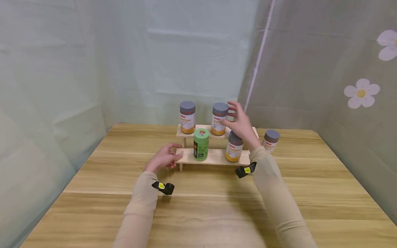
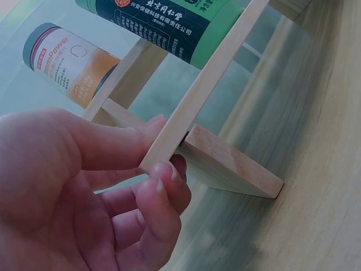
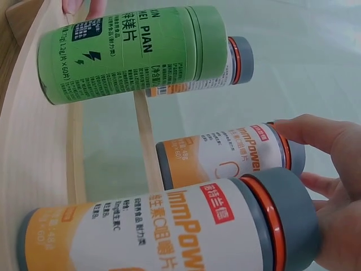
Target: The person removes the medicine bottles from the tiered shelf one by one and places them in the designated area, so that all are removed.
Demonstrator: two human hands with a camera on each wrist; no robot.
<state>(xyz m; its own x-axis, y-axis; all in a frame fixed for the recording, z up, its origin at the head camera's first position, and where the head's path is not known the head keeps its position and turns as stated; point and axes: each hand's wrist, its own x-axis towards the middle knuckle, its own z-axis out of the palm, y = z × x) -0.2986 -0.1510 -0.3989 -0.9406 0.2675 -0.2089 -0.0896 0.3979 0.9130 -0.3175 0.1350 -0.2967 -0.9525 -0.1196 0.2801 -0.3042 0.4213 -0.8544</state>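
A two-tier wooden rack (image 1: 215, 159) stands on the table, bearing several supplement bottles. My left hand (image 1: 163, 157) pinches the left end of its lower board, thumb above and fingers beneath, as the left wrist view shows. At the upper tier, my right hand (image 1: 241, 124) holds a grey-capped white-and-orange supplement bottle (image 3: 223, 155) around its cap, from the right. Left of that bottle stands a matching supplement bottle (image 1: 187, 120). The lower tier carries a green bottle (image 1: 201, 145) and another grey-capped bottle (image 1: 233, 150), partly covered by my right hand in the head view.
One more grey-capped bottle (image 1: 271, 139) is to the right of the rack, its lower part hidden behind my right sleeve. Pale curtains (image 1: 201, 57) hang behind the wooden table (image 1: 194, 212), and a flower-print curtain (image 1: 320, 70) hangs at the right.
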